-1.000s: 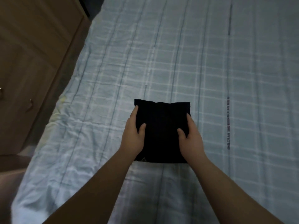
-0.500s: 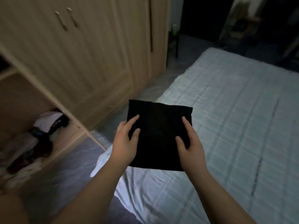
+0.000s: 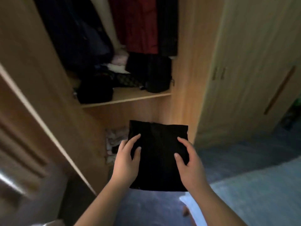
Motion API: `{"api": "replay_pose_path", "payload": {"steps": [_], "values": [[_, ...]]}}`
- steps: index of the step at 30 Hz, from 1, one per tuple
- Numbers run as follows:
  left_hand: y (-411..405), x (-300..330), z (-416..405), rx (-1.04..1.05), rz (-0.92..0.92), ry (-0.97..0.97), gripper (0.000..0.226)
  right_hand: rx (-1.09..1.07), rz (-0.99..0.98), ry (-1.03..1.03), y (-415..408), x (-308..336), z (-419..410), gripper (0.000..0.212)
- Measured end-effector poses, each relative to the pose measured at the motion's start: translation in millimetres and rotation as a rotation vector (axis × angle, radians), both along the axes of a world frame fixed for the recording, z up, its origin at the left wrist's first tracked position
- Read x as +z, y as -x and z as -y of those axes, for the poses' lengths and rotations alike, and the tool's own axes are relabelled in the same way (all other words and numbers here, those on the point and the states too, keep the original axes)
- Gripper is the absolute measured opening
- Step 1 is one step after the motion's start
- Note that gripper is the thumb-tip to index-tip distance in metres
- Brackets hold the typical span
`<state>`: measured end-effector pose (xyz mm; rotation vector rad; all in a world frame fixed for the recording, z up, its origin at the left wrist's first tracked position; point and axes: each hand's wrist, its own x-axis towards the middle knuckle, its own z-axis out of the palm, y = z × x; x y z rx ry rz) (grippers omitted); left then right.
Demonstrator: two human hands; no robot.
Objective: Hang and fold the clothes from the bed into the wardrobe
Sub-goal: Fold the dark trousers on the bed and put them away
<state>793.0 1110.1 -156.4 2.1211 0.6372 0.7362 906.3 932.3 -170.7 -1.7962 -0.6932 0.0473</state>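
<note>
Both hands, left hand [image 3: 126, 162] and right hand [image 3: 189, 162], grip folded black garment [image 3: 158, 159] by its sides, held in air before open wardrobe [image 3: 184, 95], below cluttered shelf [image 3: 130, 97].

Folded black garment [image 3: 158, 159], a flat rectangle, held level before the open wardrobe [image 3: 184, 66]

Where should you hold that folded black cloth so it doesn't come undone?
Hold the folded black cloth by its two side edges, one hand from each side, thumbs on top and fingers underneath, as the left hand and right hand do now. It is a flat, floppy square, so support under both sides probably keeps the layers together until it reaches the wardrobe shelf.
</note>
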Motion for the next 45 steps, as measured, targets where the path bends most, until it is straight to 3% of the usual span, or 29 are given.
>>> {"api": "replay_pose_path", "payload": {"steps": [9,27,45], "values": [[29.3,14.9,-120.1,0.243,0.093,-0.021,0.042,0.206,0.039,0.006,-8.2,21.1,-146.3,0.047],[-156.2,43.6,-305.4,0.53,0.104,-0.144,0.042,0.482,0.045,-0.046,-224.3,45.0,-364.2,0.049],[-240.9,26.2,-588.4,0.511,-0.027,-0.05,0.038,0.666,-0.069,-0.036,-320.2,30.5,-622.9,0.054]]}}
